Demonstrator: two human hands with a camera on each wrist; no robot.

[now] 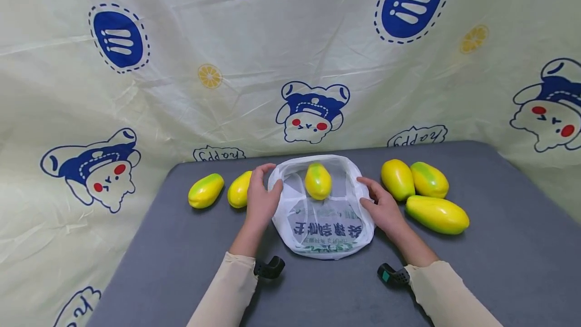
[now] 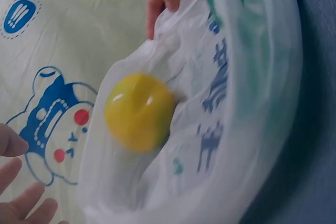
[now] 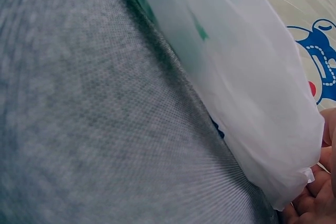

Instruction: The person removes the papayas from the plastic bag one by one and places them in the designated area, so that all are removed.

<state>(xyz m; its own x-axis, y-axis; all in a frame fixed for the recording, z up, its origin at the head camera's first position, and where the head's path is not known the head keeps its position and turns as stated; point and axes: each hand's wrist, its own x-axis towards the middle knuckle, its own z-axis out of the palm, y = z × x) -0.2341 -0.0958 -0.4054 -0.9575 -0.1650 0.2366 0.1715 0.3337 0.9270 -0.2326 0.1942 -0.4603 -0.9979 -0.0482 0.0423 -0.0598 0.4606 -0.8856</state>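
A white plastic bag (image 1: 324, 246) with dark and green print lies on the table with its mouth spread wide. Inside it is one yellow-green papaya (image 1: 318, 181), also visible in the left wrist view as a rounded yellow end (image 2: 139, 111). My left hand (image 1: 263, 201) is beside the bag's left rim; its fingers (image 2: 26, 203) are spread and apart from the plastic in the left wrist view. On the opposite side my right hand (image 1: 383, 208) grips the right rim, and in the right wrist view its fingers (image 3: 317, 192) are at the bag's edge.
Left of the bag lie two papayas, one at the far left (image 1: 206, 191) and one (image 1: 238, 189) partly behind my left hand. Several more (image 1: 437, 214) sit grouped on the right. The grey table (image 1: 327, 291) ends at a patterned curtain (image 1: 254, 115).
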